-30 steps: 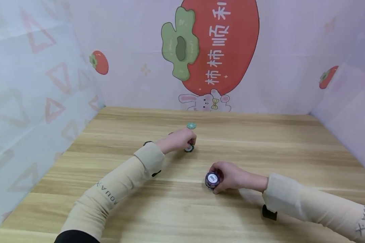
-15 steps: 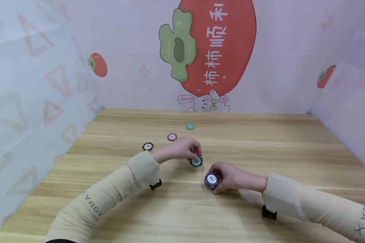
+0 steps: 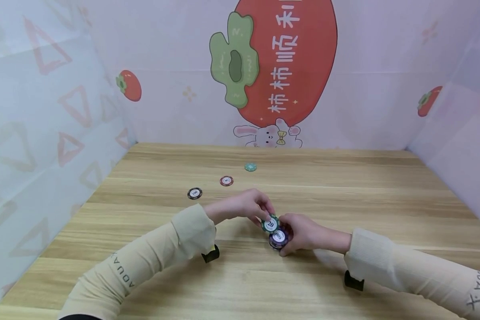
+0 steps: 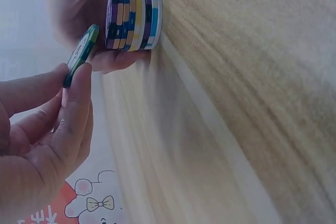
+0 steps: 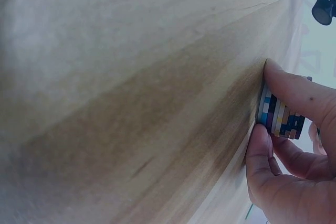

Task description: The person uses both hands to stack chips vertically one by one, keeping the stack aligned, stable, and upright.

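A green poker chip [image 3: 270, 224] marked 20 is pinched between the thumb and fingers of my left hand [image 3: 250, 205]. In the left wrist view the green chip [image 4: 81, 56] is tilted and apart from the stack. My right hand [image 3: 306, 232] grips a short stack of poker chips [image 3: 278, 239] from the side, a purple 500 chip on top. Seen from the right wrist, the stack [image 5: 281, 116] stands on the table with thumb and fingers around it. Its layers show purple, blue, yellow and white edges.
Three single chips lie flat on the wooden table [image 3: 364, 191]: a black one [image 3: 194, 193] marked 100, a red one [image 3: 226, 181] marked 5 and a light green one [image 3: 250, 167] at the back. Printed cloth walls [image 3: 176, 58] border the table.
My left hand has lifted the green chip off the table and brought it toward me and rightward, up to the stack. The right hand has kept its hold in the same place.
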The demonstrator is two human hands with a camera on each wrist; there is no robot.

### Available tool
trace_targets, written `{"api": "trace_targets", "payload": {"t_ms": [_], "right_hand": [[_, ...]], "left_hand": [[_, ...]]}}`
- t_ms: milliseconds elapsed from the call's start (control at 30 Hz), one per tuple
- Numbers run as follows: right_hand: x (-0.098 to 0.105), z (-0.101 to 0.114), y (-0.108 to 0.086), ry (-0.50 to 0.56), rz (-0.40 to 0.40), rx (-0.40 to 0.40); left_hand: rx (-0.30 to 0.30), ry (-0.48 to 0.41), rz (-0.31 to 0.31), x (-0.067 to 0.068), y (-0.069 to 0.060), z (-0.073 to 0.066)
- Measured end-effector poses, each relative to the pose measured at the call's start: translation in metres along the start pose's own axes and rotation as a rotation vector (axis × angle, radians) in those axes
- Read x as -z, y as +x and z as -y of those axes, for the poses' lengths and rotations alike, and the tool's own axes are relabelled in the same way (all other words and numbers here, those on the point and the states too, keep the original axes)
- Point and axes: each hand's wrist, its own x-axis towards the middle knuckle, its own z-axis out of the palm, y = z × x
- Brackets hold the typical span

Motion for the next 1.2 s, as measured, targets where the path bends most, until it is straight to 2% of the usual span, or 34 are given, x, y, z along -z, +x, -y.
{"api": "trace_targets", "payload": {"t_ms": [300,500,800,1200], "right_hand": [[-0.001,0.000,0.000,0.001,-0.009,-0.008],[0.000,0.000,0.000,-0.002,-0.015,0.001],[0.000,0.001,-0.001,-0.004,-0.009,-0.002],[-0.001,0.000,0.000,-0.005,-0.007,-0.007]], "left_hand": [[0.052,-0.065,-0.001,-0.007,0.002,0.004],[0.044,-0.030,-0.026,-0.012,0.003,0.005],[0.017,0.014,-0.027,-0.020,0.003,0.006],[-0.009,0.084,-0.021,-0.023,0.005,0.008]]}}
